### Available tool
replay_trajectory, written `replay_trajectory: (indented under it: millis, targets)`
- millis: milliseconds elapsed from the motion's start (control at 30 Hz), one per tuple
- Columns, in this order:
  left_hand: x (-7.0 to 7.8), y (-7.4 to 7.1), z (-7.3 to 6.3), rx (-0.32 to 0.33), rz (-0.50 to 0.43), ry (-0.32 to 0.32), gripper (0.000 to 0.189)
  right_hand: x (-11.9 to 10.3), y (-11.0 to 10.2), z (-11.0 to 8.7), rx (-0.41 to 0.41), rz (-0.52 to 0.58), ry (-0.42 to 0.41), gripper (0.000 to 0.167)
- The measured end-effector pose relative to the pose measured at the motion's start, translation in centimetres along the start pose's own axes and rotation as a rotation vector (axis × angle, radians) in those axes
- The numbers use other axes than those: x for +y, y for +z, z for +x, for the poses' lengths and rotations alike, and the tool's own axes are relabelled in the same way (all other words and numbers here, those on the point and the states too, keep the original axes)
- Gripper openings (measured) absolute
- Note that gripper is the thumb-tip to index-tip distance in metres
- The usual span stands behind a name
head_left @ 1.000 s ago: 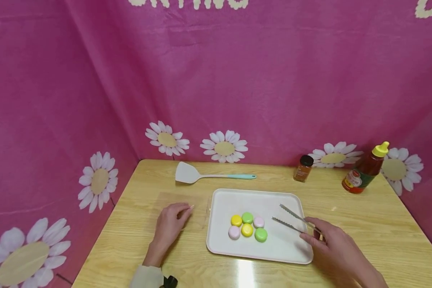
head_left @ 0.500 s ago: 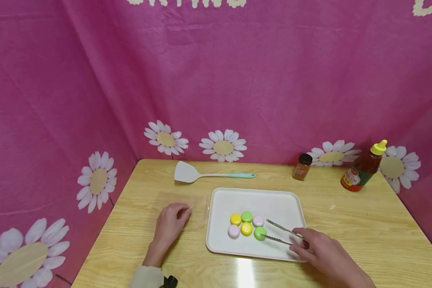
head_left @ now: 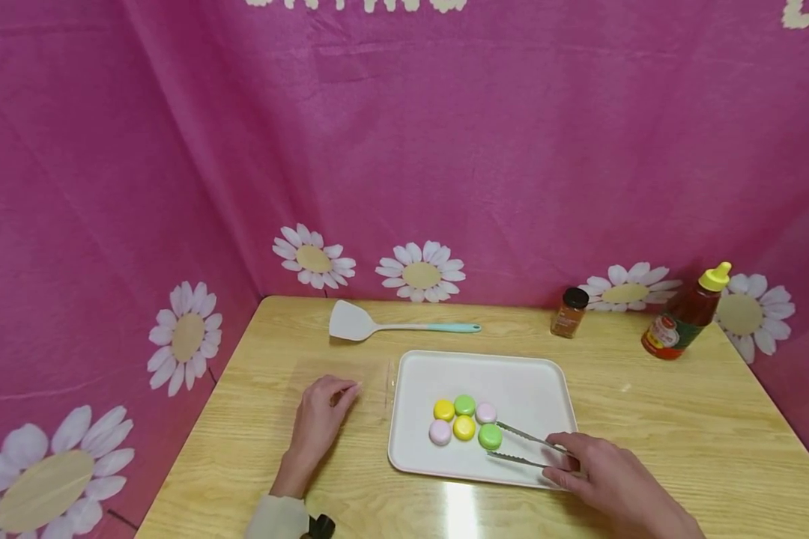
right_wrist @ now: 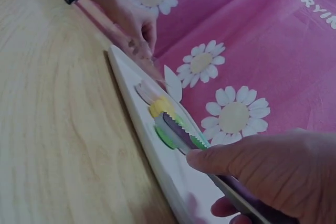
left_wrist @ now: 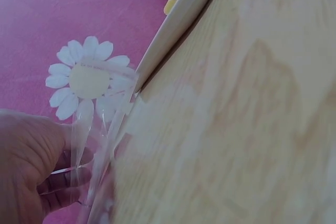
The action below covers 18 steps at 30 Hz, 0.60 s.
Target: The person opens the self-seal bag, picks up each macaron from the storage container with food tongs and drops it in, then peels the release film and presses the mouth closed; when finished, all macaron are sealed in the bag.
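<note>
While the left hand (head_left: pixel 319 416) held clear film (left_wrist: pixel 100 142), the right hand (head_left: pixel 605 471) gripped tongs (head_left: pixel 527 436), apparently aligned astride the green disc (head_left: pixel 490 436) nearer the tray (head_left: pixel 522 382)'s front edge for squeezing next.

Even, fairly bright light fills the head view, with a hard white glare patch on the near part of the wooden tabletop (head_left: pixel 667 404) and small glossy highlights on the macarons (head_left: pixel 464 428). Both wrist views are dimmer, hazier and softer, their wood grain smeared. In them a dark shadow runs under the white tray (left_wrist: pixel 176 29), and pale reflections streak the clear plastic (left_wrist: pixel 102 145) in the left one.
</note>
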<state>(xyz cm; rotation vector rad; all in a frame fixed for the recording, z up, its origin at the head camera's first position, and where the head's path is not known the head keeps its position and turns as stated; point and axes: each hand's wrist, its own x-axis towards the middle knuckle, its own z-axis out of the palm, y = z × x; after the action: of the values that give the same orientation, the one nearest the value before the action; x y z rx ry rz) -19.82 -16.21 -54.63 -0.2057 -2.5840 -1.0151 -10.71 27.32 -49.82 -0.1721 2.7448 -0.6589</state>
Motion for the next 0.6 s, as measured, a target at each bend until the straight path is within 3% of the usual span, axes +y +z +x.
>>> replay_trajectory:
  millis: [267, 600]
  targets:
    - [0.17, -0.01, -0.02, -0.035, 0.023, 0.017, 0.008, -0.33, 0.57, 0.17, 0.013, -0.054, 0.005, 0.043]
    - [0.35, 0.20, -0.19, -0.069, 0.036, 0.034, 0.005, 0.59, 0.84, -0.07, 0.068, -0.100, -0.141, 0.036]
